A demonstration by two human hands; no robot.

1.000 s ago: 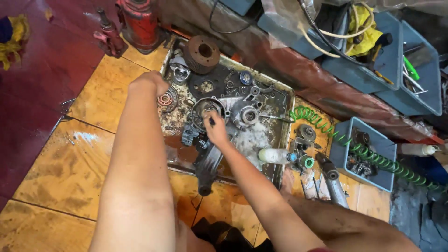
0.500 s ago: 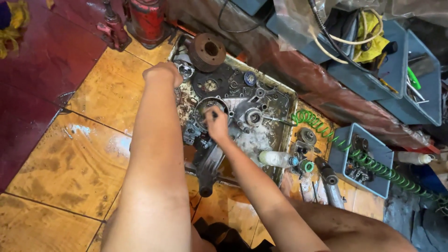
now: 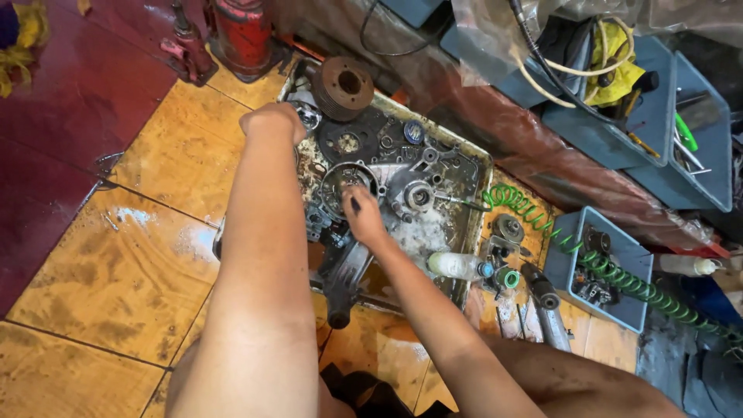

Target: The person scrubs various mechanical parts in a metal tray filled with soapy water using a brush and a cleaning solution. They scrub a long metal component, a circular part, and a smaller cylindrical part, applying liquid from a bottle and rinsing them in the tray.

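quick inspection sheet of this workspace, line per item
surface: stained orange floor tiles
job's things: greasy metal tray holding a dark engine casing, round housing and gears
clutter: plastic bottle, rusty drum, blue bins of parts
grippers: left hand fisted at tray's far-left rim; right hand grips a small dark tool at the round housing
cables: green coiled hose
surroundings: red jack

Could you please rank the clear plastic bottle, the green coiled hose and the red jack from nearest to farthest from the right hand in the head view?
From the right hand:
1. Clear plastic bottle, lying just right of the tray.
2. Green coiled hose, farther right, across the blue bin.
3. Red jack, top left, beyond the tray.
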